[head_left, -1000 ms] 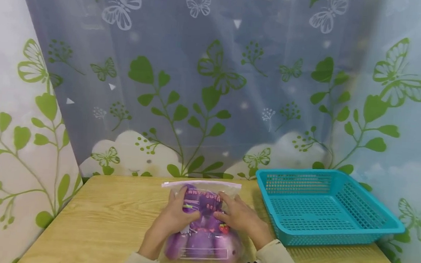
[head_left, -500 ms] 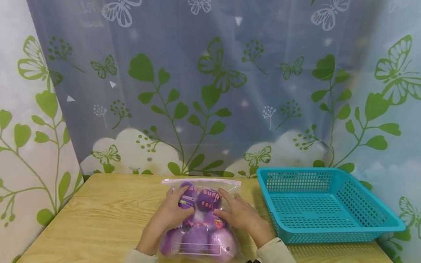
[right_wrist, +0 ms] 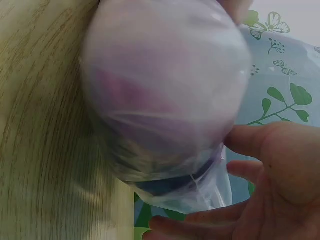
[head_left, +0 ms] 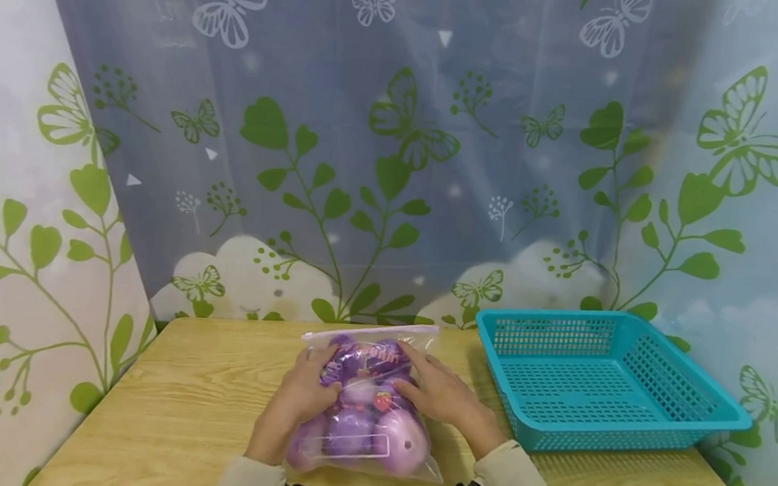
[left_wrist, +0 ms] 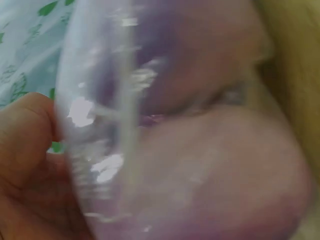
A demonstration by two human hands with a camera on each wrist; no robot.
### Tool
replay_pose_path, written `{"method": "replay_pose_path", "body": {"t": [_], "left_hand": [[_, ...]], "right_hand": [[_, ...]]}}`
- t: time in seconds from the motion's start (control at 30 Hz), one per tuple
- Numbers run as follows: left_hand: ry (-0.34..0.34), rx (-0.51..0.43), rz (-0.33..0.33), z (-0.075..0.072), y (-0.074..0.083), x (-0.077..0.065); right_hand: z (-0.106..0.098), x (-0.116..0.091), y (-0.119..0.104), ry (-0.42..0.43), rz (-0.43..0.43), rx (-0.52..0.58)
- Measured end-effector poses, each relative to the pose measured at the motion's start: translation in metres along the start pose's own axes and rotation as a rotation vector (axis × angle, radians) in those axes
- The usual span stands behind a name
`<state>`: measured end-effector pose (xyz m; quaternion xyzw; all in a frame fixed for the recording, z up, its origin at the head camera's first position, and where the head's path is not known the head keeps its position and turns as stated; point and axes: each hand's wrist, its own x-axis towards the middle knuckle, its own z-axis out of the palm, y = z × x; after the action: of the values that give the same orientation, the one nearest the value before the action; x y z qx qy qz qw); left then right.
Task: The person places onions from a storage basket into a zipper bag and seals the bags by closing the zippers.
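A clear slider zip bag point(head_left: 357, 410) lies on the wooden table, holding several round purple and pale lilac ball-like things. Pink lettering and a strawberry are printed on its front, and its pale pink zip strip point(head_left: 370, 333) runs along the far edge. My left hand point(head_left: 307, 388) rests on the bag's left side, thumb and fingers spread over it. On the other side my right hand point(head_left: 442, 397) presses the bag with fairly straight fingers point(right_wrist: 245, 170). The right wrist view shows a rounded lilac shape point(right_wrist: 170, 65) bulging under the plastic; the left wrist view is blurred.
A turquoise plastic basket point(head_left: 626, 436) with perforated sides stands on the table point(head_left: 202, 403) at the right, close to my right forearm. Behind the table hangs a curtain point(head_left: 338, 194) printed with butterflies and leaves.
The bag has turned slightly, its zip strip now slanting up to the right. Its near end and my left hand have shifted a little left; the right hand has stayed nearly in place.
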<state>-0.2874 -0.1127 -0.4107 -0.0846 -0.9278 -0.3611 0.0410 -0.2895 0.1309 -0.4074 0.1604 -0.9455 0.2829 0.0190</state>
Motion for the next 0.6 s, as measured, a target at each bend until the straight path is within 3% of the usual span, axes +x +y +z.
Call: {"method": "replay_pose_path", "body": {"t": [0.17, 0.37, 0.5, 0.6], "left_hand": [[-0.070, 0.050, -0.039, 0.008, -0.001, -0.002], [-0.100, 0.117, -0.010, 0.011, 0.001, -0.006], [-0.099, 0.190, 0.045, 0.016, 0.003, -0.008], [-0.119, 0.230, 0.036, 0.021, 0.002, -0.008]], "right_hand": [[-0.001, -0.002, 0.001, 0.009, 0.017, 0.002], [0.003, -0.003, -0.005, 0.028, 0.007, -0.013], [0.006, -0.005, -0.010, -0.054, -0.017, -0.045], [0.009, -0.005, -0.008, -0.143, 0.006, -0.075]]}}
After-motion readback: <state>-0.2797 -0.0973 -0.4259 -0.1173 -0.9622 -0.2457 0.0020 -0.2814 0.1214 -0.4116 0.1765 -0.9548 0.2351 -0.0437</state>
